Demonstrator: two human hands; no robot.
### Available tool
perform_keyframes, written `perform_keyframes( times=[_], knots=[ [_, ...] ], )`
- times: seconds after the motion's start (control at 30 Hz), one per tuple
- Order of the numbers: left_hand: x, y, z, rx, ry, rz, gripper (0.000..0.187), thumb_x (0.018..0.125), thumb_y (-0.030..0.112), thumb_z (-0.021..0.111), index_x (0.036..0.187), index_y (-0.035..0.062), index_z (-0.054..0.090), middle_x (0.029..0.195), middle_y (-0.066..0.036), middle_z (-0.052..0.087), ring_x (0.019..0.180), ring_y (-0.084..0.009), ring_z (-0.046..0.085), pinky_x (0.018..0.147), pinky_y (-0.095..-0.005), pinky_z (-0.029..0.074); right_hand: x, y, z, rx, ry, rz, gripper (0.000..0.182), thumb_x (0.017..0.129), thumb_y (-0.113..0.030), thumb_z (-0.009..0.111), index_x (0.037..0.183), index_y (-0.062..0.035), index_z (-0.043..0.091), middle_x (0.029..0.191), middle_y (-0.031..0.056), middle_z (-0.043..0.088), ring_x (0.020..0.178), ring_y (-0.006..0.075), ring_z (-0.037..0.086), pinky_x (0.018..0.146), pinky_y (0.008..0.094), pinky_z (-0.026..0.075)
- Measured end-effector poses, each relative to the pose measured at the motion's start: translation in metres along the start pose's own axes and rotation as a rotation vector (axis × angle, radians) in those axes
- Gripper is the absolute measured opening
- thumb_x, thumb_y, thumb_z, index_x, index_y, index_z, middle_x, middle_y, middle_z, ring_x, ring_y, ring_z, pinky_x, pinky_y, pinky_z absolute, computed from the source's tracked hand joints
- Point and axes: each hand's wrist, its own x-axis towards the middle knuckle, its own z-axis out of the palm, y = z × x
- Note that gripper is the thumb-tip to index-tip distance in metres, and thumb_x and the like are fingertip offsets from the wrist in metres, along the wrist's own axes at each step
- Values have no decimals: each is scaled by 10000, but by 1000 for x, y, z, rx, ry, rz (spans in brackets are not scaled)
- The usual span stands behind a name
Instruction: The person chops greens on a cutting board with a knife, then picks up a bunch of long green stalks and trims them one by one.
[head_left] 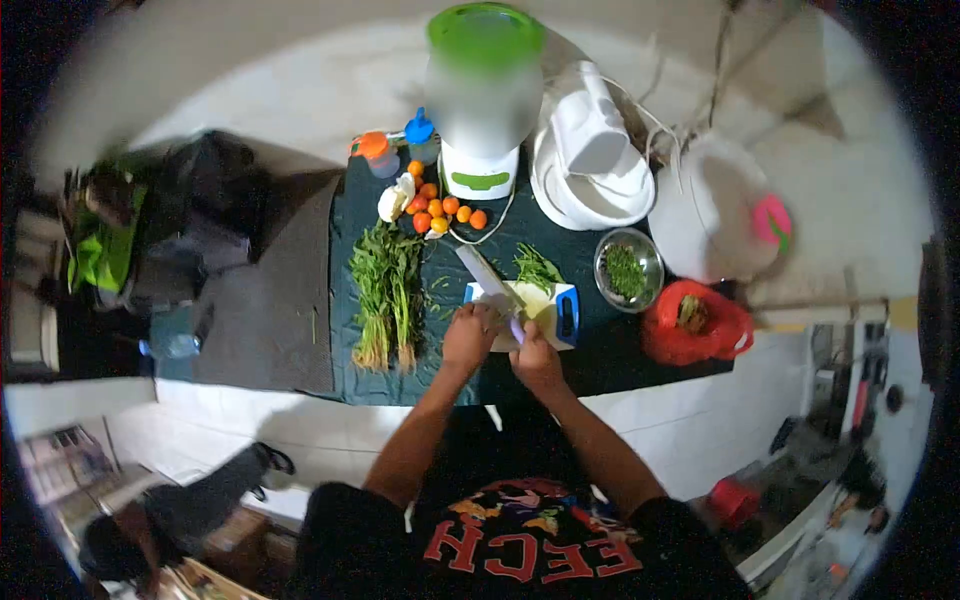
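My right hand [537, 358] is wrapped round the purple handle of a knife [480, 268]. Its broad blade points up and to the left, over the white cutting board [540, 308] with blue ends. At the board's left side, my left hand [470, 338] has its fingers bent and close together against the blade's lower part; what they grip, if anything, is hidden. Cut leafy greens [538, 265] lie at the board's top edge. Left of my hands rest bunches of leafy stems with roots [385, 300]. A glass bowl [630, 270] of chopped greens stands to the right.
Behind the board are small tomatoes [437, 208], garlic [397, 198], a green-lidded white appliance [483, 100] and a white stand mixer [592, 140]. A red plastic bag [695, 325] and a large white bucket [710, 210] are at right. A cord crosses the dark tablecloth [640, 350].
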Motion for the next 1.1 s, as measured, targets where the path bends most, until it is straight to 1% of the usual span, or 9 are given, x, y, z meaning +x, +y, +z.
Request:
perform_keyframes(
  times=[0.27, 0.4, 0.47, 0.67, 0.73, 0.8, 0.83, 1.0, 1.1],
  knots=[
    [-2, -13, 23, 147, -126, 70, 208, 941, 231, 578, 1050, 64, 639, 1070, -130, 620, 1030, -353, 638, 866, -471, 557, -1, -41, -52, -98, -29, 327, 364, 925, -319, 649, 1137, -79, 478, 843, 249, 689, 815, 461, 688, 705, 551, 541],
    [-13, -18, 25, 41, -178, -80, 184, 964, 182, 544, 1053, 42, 624, 1059, -164, 630, 1004, -380, 644, 863, -503, 546, -45, -48, -77, -1, 74, 326, 391, 984, -433, 604, 1122, -73, 538, 878, 237, 703, 763, 439, 695, 675, 533, 543],
    [-16, -14, 6, -46, -123, 104, 192, 949, 166, 559, 1062, 18, 606, 1066, -200, 627, 1005, -396, 642, 869, -500, 544, -70, -77, -109, 199, 107, 368, 334, 1011, -374, 600, 1077, -49, 563, 874, 187, 697, 788, 392, 697, 680, 469, 521],
    [-22, -1, 10, 29, -124, 77, 220, 910, 155, 588, 1078, 13, 597, 1074, -185, 623, 991, -386, 646, 872, -476, 557, -140, -93, -139, 243, 116, 458, 281, 1016, -288, 595, 1100, -21, 620, 857, 157, 700, 769, 331, 702, 696, 413, 534],
    [-14, -6, 20, 215, -76, 208, 247, 876, 160, 610, 1078, 18, 604, 1040, -155, 627, 955, -350, 654, 812, -429, 585, -156, -91, -139, 205, 110, 438, 294, 1008, -267, 603, 1137, -6, 642, 874, 148, 709, 755, 294, 699, 703, 391, 542],
    [3, -18, 45, 265, -60, 345, 257, 876, 168, 610, 1094, 32, 618, 1067, -161, 619, 986, -348, 648, 758, -432, 595, -170, -81, -127, 148, 273, 336, 241, 999, -163, 618, 1151, 20, 660, 854, 82, 678, 701, 120, 604, 612, 291, 486],
    [9, -17, 50, 312, -54, 485, 268, 876, 176, 610, 1110, 46, 631, 1094, -168, 611, 1016, -346, 643, 704, -434, 605, -169, -98, -134, 281, 269, 475, 273, 1001, -147, 615, 1204, 34, 639, 906, 80, 679, 722, 116, 597, 646, 275, 496],
    [21, 4, 64, 334, -225, 555, 338, 848, 170, 617, 1154, 24, 615, 1087, -151, 611, 1005, -332, 632, 702, -417, 602, -183, -116, -133, 428, 377, 435, 322, 988, -102, 604, 1277, 24, 541, 971, 70, 659, 787, 106, 565, 730, 260, 482],
    [26, 3, 77, 424, -222, 589, 358, 852, 165, 621, 1179, 21, 600, 1111, -149, 615, 1010, -334, 625, 709, -421, 596, -180, -114, -128, 543, 499, 327, 420, 930, -136, 656, 1278, -14, 457, 848, 74, 658, 735, 158, 611, 723, 302, 514]
  ],
)
